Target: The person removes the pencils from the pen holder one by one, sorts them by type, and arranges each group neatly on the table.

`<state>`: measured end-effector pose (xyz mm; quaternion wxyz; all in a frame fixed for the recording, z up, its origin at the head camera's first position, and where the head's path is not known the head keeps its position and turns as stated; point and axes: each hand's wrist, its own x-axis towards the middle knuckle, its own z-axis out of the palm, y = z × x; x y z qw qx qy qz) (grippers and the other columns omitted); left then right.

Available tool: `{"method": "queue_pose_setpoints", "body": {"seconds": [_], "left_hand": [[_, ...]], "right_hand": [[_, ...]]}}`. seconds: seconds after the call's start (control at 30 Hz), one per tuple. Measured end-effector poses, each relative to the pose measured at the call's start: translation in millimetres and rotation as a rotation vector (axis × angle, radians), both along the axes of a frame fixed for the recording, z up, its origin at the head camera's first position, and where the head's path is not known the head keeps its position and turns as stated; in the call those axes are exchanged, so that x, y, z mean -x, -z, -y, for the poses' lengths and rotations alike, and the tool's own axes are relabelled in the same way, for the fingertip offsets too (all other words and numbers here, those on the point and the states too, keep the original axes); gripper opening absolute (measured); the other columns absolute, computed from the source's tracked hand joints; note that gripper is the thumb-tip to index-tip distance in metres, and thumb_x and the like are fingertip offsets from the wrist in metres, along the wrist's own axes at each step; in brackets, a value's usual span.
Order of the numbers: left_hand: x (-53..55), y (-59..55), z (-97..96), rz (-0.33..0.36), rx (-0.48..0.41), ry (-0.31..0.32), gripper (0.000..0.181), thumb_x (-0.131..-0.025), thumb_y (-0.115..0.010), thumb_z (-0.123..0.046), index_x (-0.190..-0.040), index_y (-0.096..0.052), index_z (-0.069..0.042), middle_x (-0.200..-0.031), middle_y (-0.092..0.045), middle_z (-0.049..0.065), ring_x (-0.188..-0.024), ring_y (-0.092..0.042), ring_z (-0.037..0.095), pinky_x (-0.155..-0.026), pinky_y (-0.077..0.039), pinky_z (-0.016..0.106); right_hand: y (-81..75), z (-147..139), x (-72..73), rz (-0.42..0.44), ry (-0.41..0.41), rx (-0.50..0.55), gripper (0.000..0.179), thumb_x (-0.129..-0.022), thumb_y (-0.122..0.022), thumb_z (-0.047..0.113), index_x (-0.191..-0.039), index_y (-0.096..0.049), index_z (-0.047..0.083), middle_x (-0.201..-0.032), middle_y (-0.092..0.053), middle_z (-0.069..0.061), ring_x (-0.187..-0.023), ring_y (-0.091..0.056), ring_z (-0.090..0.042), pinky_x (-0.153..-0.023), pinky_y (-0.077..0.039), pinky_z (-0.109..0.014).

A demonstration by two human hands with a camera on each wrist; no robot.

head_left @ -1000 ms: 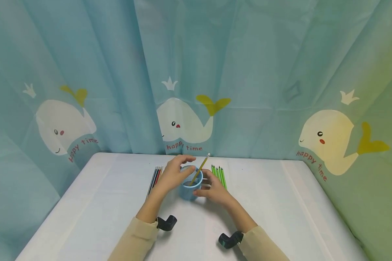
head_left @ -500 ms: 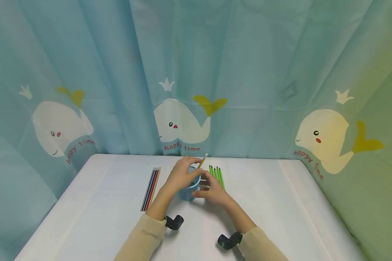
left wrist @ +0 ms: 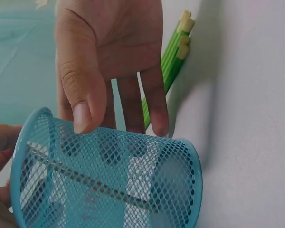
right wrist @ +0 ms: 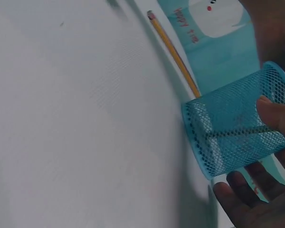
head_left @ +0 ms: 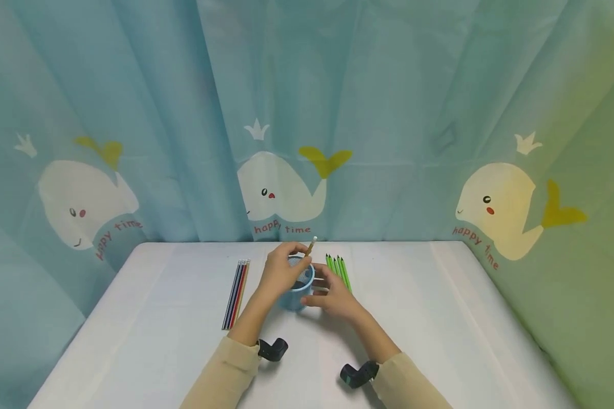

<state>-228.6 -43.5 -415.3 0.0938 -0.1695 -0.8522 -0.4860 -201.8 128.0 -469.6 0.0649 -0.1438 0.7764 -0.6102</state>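
A light-blue mesh pencil holder (head_left: 291,300) stands upright on the white table. In the left wrist view, its mesh side (left wrist: 114,175) fills the lower part. My left hand (head_left: 278,274) is over the rim, pinching a yellow pencil (head_left: 310,247) between thumb and index finger. The pencil's white eraser end points up and to the right; its lower part is hidden behind the hand. My right hand (head_left: 339,296) holds the holder from the right side. Its thumb (right wrist: 274,116) lies against the mesh, with the other fingers around the far side.
A row of several pencils (head_left: 236,295), dark, red and yellow, lies left of the holder. Several green pencils (head_left: 340,272) lie to its right, beyond my right hand. A blue curtain (head_left: 399,113) with whale prints hangs behind the table (head_left: 414,318).
The left hand has moved onto the pencil at the rim and taken hold of it. The pencil's eraser end has shifted slightly left. The right hand stays at the holder.
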Motion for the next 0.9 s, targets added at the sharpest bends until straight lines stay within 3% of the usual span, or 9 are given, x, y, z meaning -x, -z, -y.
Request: {"method": "queue_pose_setpoints", "body": {"seconds": [0.2,0.33,0.5,0.6,0.77,0.9], "left_hand": [[-15.2,18.2,10.4,0.133,-0.18,0.002,0.02,-0.092,-0.073,-0.018,-0.111,-0.07,-0.011,-0.116,-0.07,0.006,-0.119,-0.061,0.03,-0.105,-0.047,0.051],[-18.6,22.9,19.7,0.152,-0.299,0.032,0.022,-0.093,-0.071,-0.016,-0.112,-0.069,-0.005,-0.117,-0.07,0.01,-0.119,-0.061,0.03,-0.106,-0.047,0.052],[-16.7,8.6,39.3,0.175,-0.425,0.017,0.027,-0.095,-0.069,-0.02,-0.117,-0.066,-0.003,-0.119,-0.068,0.011,-0.117,-0.059,0.023,-0.106,-0.048,0.045],[-22.3,-4.0,55.9,0.161,-0.462,0.008,0.03,-0.097,-0.067,-0.024,-0.119,-0.064,-0.004,-0.118,-0.068,0.009,-0.114,-0.061,0.017,-0.102,-0.051,0.036],[-34.7,-22.2,80.6,0.122,-0.542,0.061,0.029,-0.098,-0.065,-0.019,-0.121,-0.061,-0.002,-0.113,-0.066,0.008,-0.102,-0.067,0.015,-0.089,-0.058,0.031],[-36.9,-28.8,95.3,0.098,-0.602,0.008,0.027,-0.097,-0.065,-0.016,-0.121,-0.06,-0.005,-0.105,-0.063,0.004,-0.092,-0.068,0.012,-0.082,-0.06,0.029]], "right_hand": [[18.5,-2,-9.5,-0.004,-0.005,0.066,0.078,-0.079,-0.081,0.007,-0.147,-0.043,0.009,-0.141,-0.052,-0.021,-0.128,-0.054,-0.042,-0.105,-0.047,-0.053],[24.7,3,-13.2,0.005,-0.014,0.061,0.079,-0.079,-0.082,0.009,-0.148,-0.042,0.009,-0.141,-0.053,-0.02,-0.127,-0.055,-0.04,-0.104,-0.049,-0.051],[19.6,8,-7.7,-0.003,-0.025,0.09,0.078,-0.079,-0.082,0.008,-0.147,-0.043,0.009,-0.141,-0.054,-0.02,-0.128,-0.054,-0.041,-0.106,-0.046,-0.055],[15.8,6,-5.9,0.006,-0.031,0.086,0.078,-0.08,-0.082,0.009,-0.148,-0.042,0.009,-0.142,-0.053,-0.019,-0.13,-0.052,-0.04,-0.107,-0.046,-0.054],[11.8,-3,-5.0,0.018,0.017,0.105,0.078,-0.08,-0.082,0.006,-0.147,-0.044,0.014,-0.143,-0.053,-0.014,-0.13,-0.053,-0.035,-0.109,-0.044,-0.051],[8.7,-8,-2.6,-0.007,0.02,0.11,0.077,-0.079,-0.082,0.006,-0.146,-0.045,0.015,-0.142,-0.053,-0.013,-0.13,-0.054,-0.034,-0.11,-0.044,-0.048]]}}
